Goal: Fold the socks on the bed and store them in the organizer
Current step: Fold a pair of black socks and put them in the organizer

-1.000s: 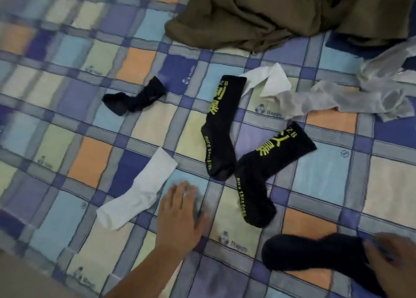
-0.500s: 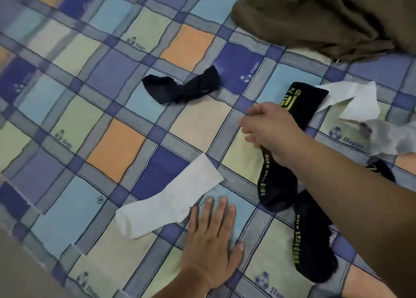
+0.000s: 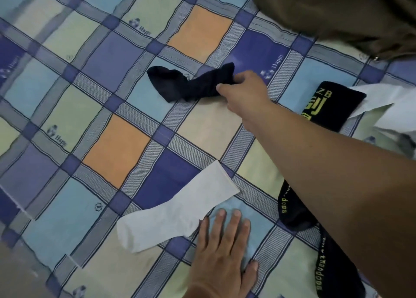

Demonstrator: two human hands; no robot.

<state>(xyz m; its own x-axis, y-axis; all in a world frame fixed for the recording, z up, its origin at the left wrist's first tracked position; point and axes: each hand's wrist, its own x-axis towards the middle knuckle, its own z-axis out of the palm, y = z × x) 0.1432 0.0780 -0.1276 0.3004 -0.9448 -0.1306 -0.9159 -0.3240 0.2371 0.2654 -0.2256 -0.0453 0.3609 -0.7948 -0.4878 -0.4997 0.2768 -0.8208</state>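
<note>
A crumpled dark navy sock (image 3: 191, 85) lies on the checked bed sheet (image 3: 117, 153). My right hand (image 3: 245, 93) reaches across and pinches its cuff end between thumb and fingers. My left hand (image 3: 225, 252) rests flat on the sheet, fingers spread, just right of a white sock (image 3: 177, 210) that lies flat. Two black socks with yellow lettering show at the right, one (image 3: 331, 105) partly under my forearm, the other (image 3: 333, 273) at the bottom right. No organizer is in view.
An olive-brown garment (image 3: 342, 12) is heaped at the top right. A white cloth (image 3: 391, 108) lies at the right edge beside the black sock. The bed's edge runs along the bottom left corner (image 3: 20, 273).
My right hand moved from the lettered black sock up and left to the navy sock and closed on its cuff. My left hand stayed flat on the sheet. The view shifted left.
</note>
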